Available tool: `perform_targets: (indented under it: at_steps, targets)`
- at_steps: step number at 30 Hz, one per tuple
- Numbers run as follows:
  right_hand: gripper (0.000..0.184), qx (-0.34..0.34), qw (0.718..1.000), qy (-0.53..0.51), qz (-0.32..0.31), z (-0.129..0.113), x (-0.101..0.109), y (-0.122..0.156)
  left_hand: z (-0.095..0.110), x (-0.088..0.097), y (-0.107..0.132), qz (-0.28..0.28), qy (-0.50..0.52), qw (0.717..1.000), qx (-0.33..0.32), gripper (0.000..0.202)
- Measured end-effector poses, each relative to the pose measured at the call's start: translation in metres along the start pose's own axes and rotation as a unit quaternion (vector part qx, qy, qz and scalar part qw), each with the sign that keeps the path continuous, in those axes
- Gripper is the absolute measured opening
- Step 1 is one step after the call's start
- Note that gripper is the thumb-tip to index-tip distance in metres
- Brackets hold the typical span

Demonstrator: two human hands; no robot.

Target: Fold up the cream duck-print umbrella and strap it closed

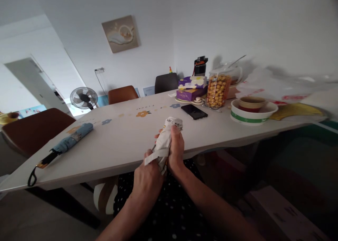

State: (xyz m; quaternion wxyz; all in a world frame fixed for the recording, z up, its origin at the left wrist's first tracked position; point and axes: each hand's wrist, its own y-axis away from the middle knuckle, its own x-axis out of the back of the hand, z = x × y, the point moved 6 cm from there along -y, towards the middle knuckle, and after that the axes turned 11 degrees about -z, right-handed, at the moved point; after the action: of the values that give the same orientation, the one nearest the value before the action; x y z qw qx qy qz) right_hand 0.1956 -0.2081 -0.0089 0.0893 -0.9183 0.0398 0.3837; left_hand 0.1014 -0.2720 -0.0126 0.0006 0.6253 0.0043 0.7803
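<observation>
I hold a folded white umbrella (166, 139) with a small printed pattern over the near edge of the white table (124, 135). My right hand (176, 150) is wrapped round its body, thumb near the top. My left hand (146, 178) is closed at its lower end, pinching the white closure strap that sticks out to the left. A second folded umbrella, light blue (70, 139) with a dark handle and wrist loop, lies on the table to the left.
A black phone (194, 111) lies past my hands. Further back stand purple tissue boxes (191, 88), a jar of yellow snacks (217, 90) and a white bowl (252, 111). Brown chairs (31, 126) and a fan (83, 97) are on the left.
</observation>
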Motion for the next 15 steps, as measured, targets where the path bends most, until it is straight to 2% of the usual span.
perform_targets:
  at_steps: [2,5,8,10,12,13,15]
  targets:
    - [0.036,-0.021,1.0,-0.009,0.006,0.002,0.0,-0.001,0.004,-0.001,-0.001,-0.004,-0.015,1.0,-0.003,0.038]
    - [0.031,-0.059,0.998,-0.026,-0.001,0.004,0.001,-0.004,0.008,-0.003,0.0,-0.013,0.029,0.999,-0.022,0.044]
    - [0.028,-0.083,0.996,-0.028,-0.031,-0.001,0.002,-0.009,0.007,-0.002,0.003,-0.026,0.123,0.991,-0.05,0.067]
    - [0.033,-0.121,0.989,-0.025,-0.081,-0.002,0.001,-0.012,0.002,0.001,0.004,-0.045,0.227,0.972,-0.051,0.075]
    - [0.04,-0.171,0.975,-0.039,-0.138,0.0,-0.002,-0.013,-0.002,0.001,0.004,-0.086,0.364,0.925,-0.062,0.068]
    - [0.042,-0.192,0.967,-0.053,-0.161,0.001,-0.004,-0.012,-0.001,-0.001,0.004,-0.121,0.438,0.888,-0.073,0.063]
    - [0.043,-0.214,0.955,-0.082,-0.188,0.004,-0.006,-0.012,0.004,-0.009,0.005,-0.205,0.571,0.79,-0.091,0.057]
